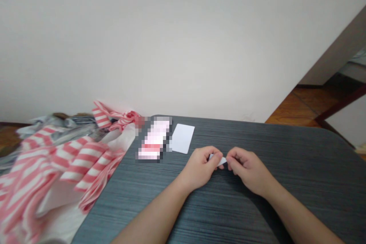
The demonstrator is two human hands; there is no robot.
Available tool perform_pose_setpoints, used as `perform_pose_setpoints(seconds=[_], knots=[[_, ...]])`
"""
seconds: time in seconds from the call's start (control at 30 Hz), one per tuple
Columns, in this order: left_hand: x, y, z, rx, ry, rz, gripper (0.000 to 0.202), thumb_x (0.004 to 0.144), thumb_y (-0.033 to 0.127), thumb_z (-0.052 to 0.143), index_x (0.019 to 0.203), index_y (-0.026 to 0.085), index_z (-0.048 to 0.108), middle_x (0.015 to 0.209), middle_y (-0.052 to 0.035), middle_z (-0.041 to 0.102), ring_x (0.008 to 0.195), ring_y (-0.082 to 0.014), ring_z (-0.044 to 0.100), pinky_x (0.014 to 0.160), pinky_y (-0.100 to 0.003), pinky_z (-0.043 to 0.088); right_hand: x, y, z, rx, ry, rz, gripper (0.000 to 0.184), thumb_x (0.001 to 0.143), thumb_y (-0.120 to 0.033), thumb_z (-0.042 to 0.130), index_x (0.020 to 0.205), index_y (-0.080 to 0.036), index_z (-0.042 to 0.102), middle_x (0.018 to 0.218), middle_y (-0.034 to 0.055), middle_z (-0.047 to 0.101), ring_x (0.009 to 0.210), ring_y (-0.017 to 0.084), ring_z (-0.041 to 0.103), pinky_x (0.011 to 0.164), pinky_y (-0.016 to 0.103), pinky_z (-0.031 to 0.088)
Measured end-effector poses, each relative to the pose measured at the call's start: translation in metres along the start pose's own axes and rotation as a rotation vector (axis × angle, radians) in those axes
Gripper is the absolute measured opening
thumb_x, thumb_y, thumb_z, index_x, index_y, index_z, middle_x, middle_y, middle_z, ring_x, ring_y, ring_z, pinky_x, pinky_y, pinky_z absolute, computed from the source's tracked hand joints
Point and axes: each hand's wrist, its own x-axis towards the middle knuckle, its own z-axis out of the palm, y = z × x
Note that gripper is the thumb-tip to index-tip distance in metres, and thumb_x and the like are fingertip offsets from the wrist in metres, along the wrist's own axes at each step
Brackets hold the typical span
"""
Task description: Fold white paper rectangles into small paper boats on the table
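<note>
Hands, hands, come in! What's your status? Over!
Left hand and right hand pinching white strip. White card ahead on table. Striped cloth beside table.

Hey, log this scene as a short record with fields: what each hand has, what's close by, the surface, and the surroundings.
Left hand: pinching one end of a small white strip
Right hand: pinching the other end of the same strip
Nearby: blank white card; pixelated flat object, its details hidden
Surface: dark grey wood-grain table
Left of table: pink-and-white striped fabric
Background: white wall
</note>
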Motion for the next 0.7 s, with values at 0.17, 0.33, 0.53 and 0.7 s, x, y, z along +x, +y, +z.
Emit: perform_pose_setpoints(seconds=[0.17, 0.33, 0.53, 0.7], knots=[[0.001, -0.001, 0.001, -0.102, 0.035, -0.019, 0.028, 0.090, 0.039, 0.051, 0.080, 0.016, 0.063, 0.072, -0.0027, 0.067, 0.063, -0.0143, 0.058, 0.059, -0.024, 0.043, 0.000, 0.000, -0.001, -0.005, 0.023, 0.006, 0.021, 0.090, -0.022, 0.050, 0.071, -0.019, 0.058, 0.060, -0.0030, 0.056, 0.056, 0.013, 0.050, 0.055, 0.023, 0.038], [0.001, 0.004, 0.001, -0.177, 0.126, -0.044, 0.030, 0.090, 0.042, 0.052, 0.082, 0.015, 0.063, 0.058, 0.0012, 0.058, 0.056, -0.0127, 0.053, 0.054, -0.022, 0.040, 0.000, 0.004, -0.004, 0.004, 0.064, 0.033, 0.021, 0.092, -0.025, 0.050, 0.073, -0.020, 0.057, 0.060, -0.0032, 0.055, 0.055, 0.013, 0.050, 0.055, 0.024, 0.038], [0.003, 0.002, 0.002, -0.314, 0.152, -0.056, 0.036, 0.092, 0.047, 0.048, 0.101, 0.014, 0.060, 0.059, 0.0005, 0.063, 0.054, -0.0145, 0.058, 0.055, -0.024, 0.045, 0.001, 0.012, -0.008, 0.043, 0.124, 0.079, 0.023, 0.093, -0.030, 0.049, 0.073, -0.020, 0.056, 0.058, -0.0031, 0.054, 0.054, 0.013, 0.050, 0.054, 0.025, 0.039], [0.005, -0.002, 0.004, -0.338, 0.119, -0.033, 0.030, 0.090, 0.043, 0.054, 0.093, 0.014, 0.059, 0.078, -0.0060, 0.071, 0.055, -0.0119, 0.057, 0.055, -0.024, 0.046, 0.003, 0.014, -0.009, 0.107, 0.177, 0.107, 0.024, 0.092, -0.035, 0.050, 0.074, -0.020, 0.055, 0.057, -0.0026, 0.054, 0.050, 0.013, 0.049, 0.050, 0.024, 0.039]])
